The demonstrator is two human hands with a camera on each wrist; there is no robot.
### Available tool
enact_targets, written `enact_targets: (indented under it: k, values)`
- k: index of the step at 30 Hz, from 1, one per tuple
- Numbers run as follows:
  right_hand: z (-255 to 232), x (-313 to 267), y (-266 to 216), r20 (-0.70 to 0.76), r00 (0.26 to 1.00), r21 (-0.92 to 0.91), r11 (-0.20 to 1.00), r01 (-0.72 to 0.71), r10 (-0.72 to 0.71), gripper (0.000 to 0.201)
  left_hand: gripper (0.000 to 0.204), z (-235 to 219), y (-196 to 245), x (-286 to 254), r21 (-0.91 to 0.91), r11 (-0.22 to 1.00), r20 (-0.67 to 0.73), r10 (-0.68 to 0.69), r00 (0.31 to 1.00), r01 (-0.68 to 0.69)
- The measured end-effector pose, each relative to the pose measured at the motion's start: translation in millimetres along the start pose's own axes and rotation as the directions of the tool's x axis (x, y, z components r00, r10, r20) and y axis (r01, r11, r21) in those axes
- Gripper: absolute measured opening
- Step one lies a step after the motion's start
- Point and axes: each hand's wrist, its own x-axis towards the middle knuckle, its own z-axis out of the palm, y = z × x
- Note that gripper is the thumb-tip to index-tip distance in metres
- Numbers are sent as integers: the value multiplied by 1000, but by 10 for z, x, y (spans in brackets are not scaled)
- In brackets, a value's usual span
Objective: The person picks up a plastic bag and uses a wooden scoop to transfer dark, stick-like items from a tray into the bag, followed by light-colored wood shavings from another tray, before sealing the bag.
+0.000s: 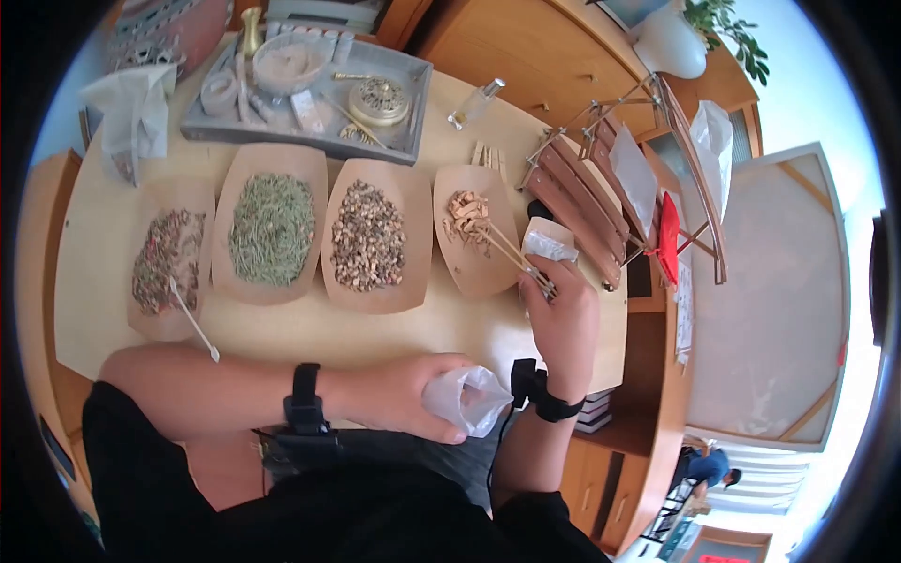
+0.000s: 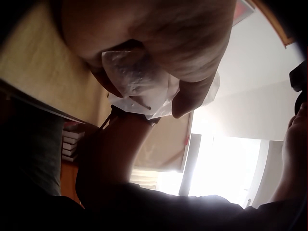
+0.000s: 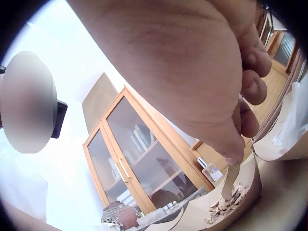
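My left hand grips a small white translucent bag, its mouth spread apart over my lap. In the left wrist view, the bag shows between fingers and thumb, with small dark bits showing through. My right hand pinches slim wooden tweezers. Their tips reach into a brown paper tray of pale wood-like chips. The right wrist view shows the tweezers down among the chips. Beside that hand, a smaller paper tray holds clear plastic bags.
Leftward stand paper trays of brown-beige pieces, green needle-like herb and reddish-green mix, with a thin stick across the last. A grey tray with bowls is behind, near a glass bottle. A wooden rack stands right.
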Motion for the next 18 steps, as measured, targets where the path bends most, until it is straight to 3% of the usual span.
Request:
enact_targets:
  k: [2,6,9,12,14,15,18]
  values:
    - [53,55,-15,14,1000,-38,999,-10,10,23,66,-37,42,-40,61,996,-10,-62,998,63]
    - [29,92,108,36,998,-22,998,57,-56,22,65,-29,-27,-2,-2,999,-3,-54,999,54]
    - [13,55,150,34,999,-8,1000,-1,2,20,65,-34,-53,-19,-34,999,-1,-16,1000,16]
    - [0,-11,152,-9,999,50,998,-50,51,19,65,-64,-11,-48,76,995,17,-64,998,63]
    - [-148,-80,113,36,994,185,977,-105,100,18,65,-29,79,-17,11,993,-52,-118,992,119]
    - [-187,-134,101,38,990,253,957,-142,137,18,65,-26,76,16,25,991,-16,-135,991,135]
    - [-173,-205,90,-59,984,280,949,-148,170,19,68,-37,44,-2,-40,991,-64,-133,989,130]
